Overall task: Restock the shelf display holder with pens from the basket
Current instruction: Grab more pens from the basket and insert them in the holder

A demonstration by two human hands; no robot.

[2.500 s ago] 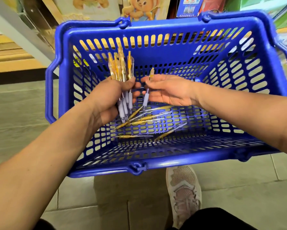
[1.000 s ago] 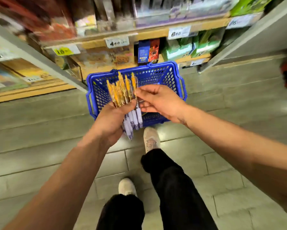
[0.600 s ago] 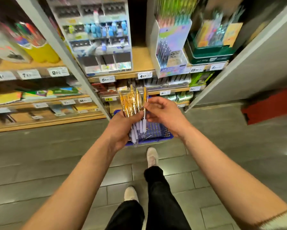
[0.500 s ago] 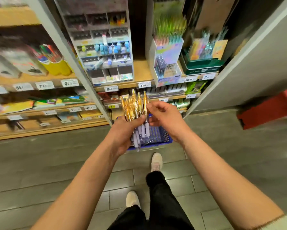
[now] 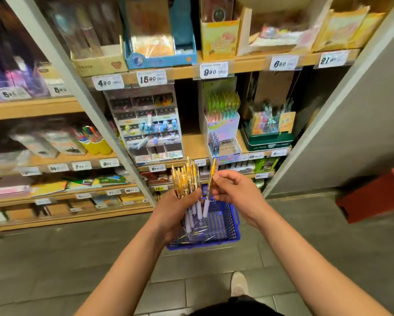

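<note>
My left hand (image 5: 175, 209) grips a bundle of pens (image 5: 185, 179) with amber barrels and pale lilac grips, held upright. Just to its right, my right hand (image 5: 233, 190) pinches a single pen (image 5: 211, 179) of the same kind, a little apart from the bundle. Below both hands the blue basket (image 5: 228, 226) stands on the floor with a few loose pens (image 5: 197, 233) lying in it. On the shelf above stands a pastel cardboard pen display holder (image 5: 223, 142) with green-topped pens at its back and some open slots at its front.
Wooden shelves (image 5: 241, 67) with white price tags hold stationery boxes. A clear multi-compartment display (image 5: 148, 126) stands left of the holder and a green box of pens (image 5: 269, 133) right of it. A grey upright (image 5: 77, 87) divides the shelving. A red box (image 5: 374, 197) sits on the floor at right.
I have stood up from the basket with the pens, and the view has swung up to the shelves. My right hand has drawn one pen away from the bundle.
</note>
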